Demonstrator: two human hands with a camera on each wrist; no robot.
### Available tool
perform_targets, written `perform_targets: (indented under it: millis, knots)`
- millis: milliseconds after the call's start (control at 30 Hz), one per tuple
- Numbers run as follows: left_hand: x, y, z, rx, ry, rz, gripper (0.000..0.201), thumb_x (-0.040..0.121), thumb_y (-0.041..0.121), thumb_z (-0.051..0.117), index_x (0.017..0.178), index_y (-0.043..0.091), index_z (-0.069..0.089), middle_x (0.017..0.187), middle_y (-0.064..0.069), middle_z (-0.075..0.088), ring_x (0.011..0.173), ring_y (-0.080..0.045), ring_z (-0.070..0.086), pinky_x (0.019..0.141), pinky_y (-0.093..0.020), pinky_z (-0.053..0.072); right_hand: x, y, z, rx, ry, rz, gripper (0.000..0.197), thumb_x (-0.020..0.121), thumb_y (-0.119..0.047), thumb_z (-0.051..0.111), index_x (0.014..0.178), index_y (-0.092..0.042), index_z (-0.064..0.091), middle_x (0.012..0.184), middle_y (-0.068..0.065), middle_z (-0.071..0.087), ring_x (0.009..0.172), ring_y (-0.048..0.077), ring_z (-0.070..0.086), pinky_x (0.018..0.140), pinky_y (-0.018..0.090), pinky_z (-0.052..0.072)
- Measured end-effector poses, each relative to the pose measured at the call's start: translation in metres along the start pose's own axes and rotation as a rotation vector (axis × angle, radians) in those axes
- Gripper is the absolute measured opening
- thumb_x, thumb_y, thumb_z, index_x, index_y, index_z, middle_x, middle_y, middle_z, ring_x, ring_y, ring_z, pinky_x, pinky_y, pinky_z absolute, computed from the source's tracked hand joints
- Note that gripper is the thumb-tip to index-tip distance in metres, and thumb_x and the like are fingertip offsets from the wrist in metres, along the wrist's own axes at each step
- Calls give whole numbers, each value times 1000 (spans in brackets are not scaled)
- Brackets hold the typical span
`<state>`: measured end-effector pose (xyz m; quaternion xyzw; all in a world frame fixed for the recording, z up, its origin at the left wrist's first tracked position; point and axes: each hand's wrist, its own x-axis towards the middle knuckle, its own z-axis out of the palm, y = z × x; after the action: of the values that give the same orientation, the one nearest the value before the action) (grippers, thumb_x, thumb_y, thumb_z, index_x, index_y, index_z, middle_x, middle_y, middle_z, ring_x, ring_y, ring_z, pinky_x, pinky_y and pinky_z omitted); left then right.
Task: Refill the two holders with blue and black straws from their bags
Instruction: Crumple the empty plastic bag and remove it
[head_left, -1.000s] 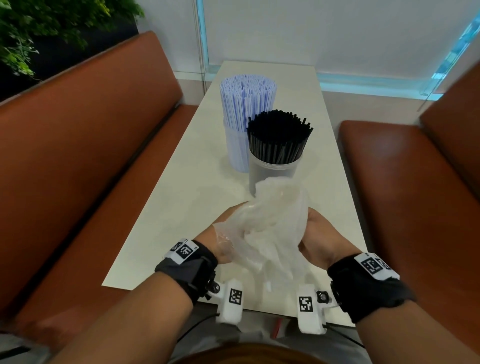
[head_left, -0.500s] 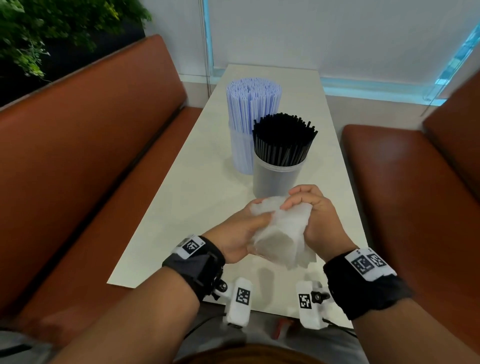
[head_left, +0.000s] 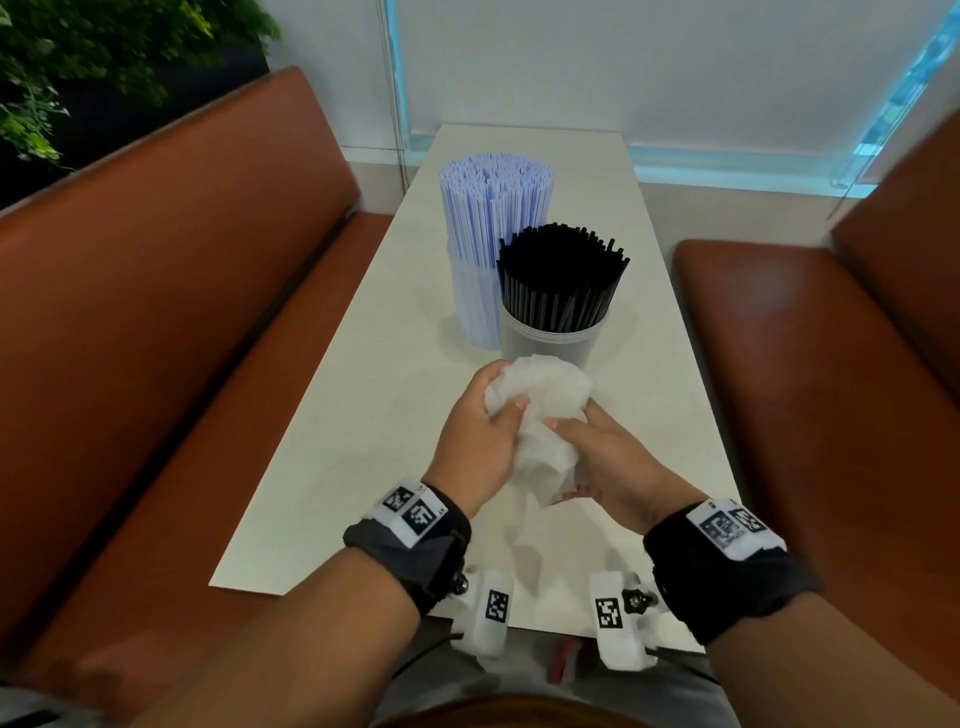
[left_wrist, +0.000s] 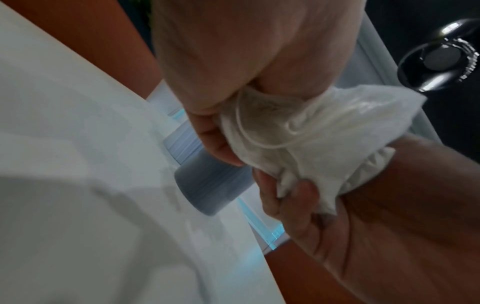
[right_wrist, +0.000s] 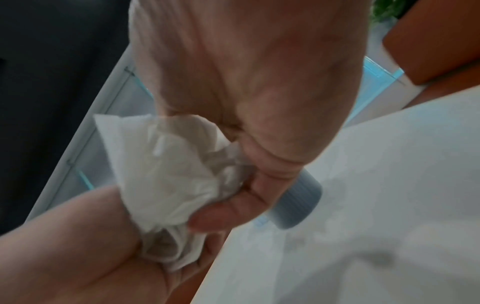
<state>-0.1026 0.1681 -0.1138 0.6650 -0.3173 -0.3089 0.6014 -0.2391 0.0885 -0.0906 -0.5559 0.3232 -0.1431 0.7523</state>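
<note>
Both the left hand (head_left: 475, 431) and right hand (head_left: 605, 462) are curled round the crumpled, apparently empty bag (head_left: 540, 410). Just beyond them the filled holders (head_left: 550, 343) stand. Squeeze it small, elbows clear of the straws.

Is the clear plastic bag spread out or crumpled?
Crumpled. The clear plastic bag is a tight wad above the white table, gripped by the left hand and the right hand.
</note>
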Motion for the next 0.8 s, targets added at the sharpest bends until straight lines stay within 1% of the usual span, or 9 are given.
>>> perform_targets:
  millis: [67,133,200,267,400,467,567,667,800]
  knots:
    - [-1,-1,7,99,-1,-6,33,104,31,49,136,39,43,123,6,64,110,-15,64,97,-41,54,5,5,3,3,82,-1,35,97,-25,58,132,-28,54,114,6,73,90,23,73,58,36,55]
    - [-3,-4,15,128,-73,-86,40,104,46,42,142,40,31,124,10,61,109,-11,63,93,-41,55,12,11,0,-76,202,-6,32,100,-21,54,131,-23,52,114,6,72,94,23,73,64,39,58]
    - [-4,-6,23,198,-168,-156,44,100,57,38,140,48,22,114,19,59,97,-2,62,74,-32,57,18,18,-7,-173,294,-4,32,100,-23,53,131,-22,46,113,4,70,95,21,73,71,40,61]
    - [-1,-5,33,336,-226,-156,45,101,57,35,142,46,18,104,20,59,84,-1,62,60,-26,51,22,24,-16,-194,367,-19,35,102,-24,51,134,-22,37,113,3,66,95,19,70,72,37,59]
    - [15,-2,65,456,-248,-146,46,106,41,34,148,29,23,116,-4,65,98,-26,65,86,-45,54,30,39,-47,-171,539,-63,27,104,-28,49,127,-24,35,104,-12,57,89,4,62,65,26,51]
    - [23,1,93,493,-259,-121,43,106,40,34,147,27,28,123,-6,63,105,-27,64,91,-45,52,31,39,-71,-137,598,-65,28,102,-34,51,125,-29,34,102,-16,54,88,2,59,67,26,48]
    - [36,5,136,599,-299,-91,48,106,42,33,151,28,25,136,-9,50,104,-26,63,94,-44,51,30,35,-104,-52,692,-43,44,97,-40,48,136,-24,37,109,-6,58,96,8,58,82,37,49]
    - [46,8,186,722,-365,-67,46,107,39,35,150,25,28,138,-14,41,106,-34,61,95,-40,48,24,39,-145,9,796,-24,46,87,-40,42,130,-22,43,115,1,62,104,21,62,96,48,51]
    - [50,7,258,841,-479,-62,43,108,32,34,147,16,31,140,-17,42,116,-40,56,98,-45,45,10,52,-205,74,891,12,45,96,-29,45,136,-10,43,128,17,58,104,22,56,97,45,49]
